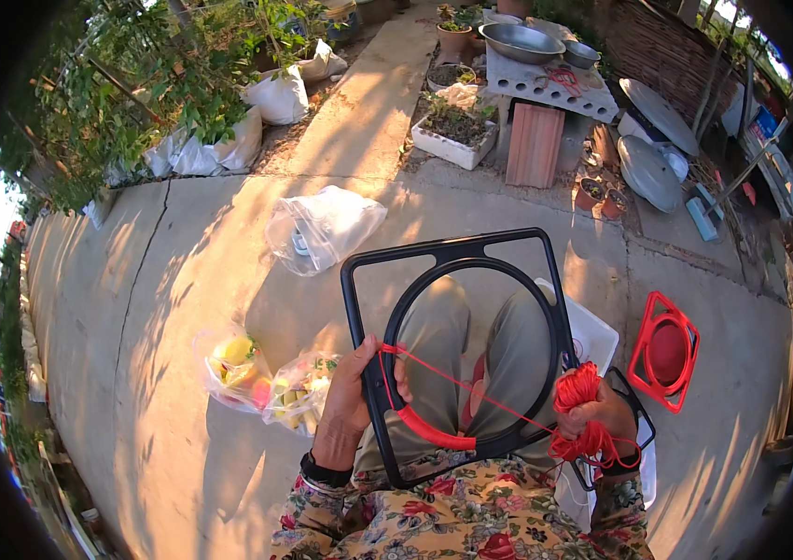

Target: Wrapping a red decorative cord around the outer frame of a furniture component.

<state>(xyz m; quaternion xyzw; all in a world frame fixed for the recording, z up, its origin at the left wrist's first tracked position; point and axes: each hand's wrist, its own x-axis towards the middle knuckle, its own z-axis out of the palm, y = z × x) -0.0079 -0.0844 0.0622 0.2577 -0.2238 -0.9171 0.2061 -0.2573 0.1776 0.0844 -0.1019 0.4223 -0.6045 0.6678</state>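
My left hand (352, 387) is closed round the left side of a black square frame (452, 245) with a round ring inside, held over my lap. Red cord is wound tightly round the ring's lower left, forming a wrapped stretch (434, 432). From near my left thumb, a taut strand crosses the ring to my right hand (606, 415). That hand is closed on a bundle of red cord (577, 387), with loose loops hanging below it. Behind my right wrist, part of another black frame (646, 411) shows, mostly hidden.
A white container (595, 336) stands by my right knee. Right of it lies a red frame (664, 352). Clear bags (229, 369) with fruit and yarn-like items sit at left; a plastic bag (326, 229) lies ahead. A block table (555, 89) holds metal basins (520, 42).
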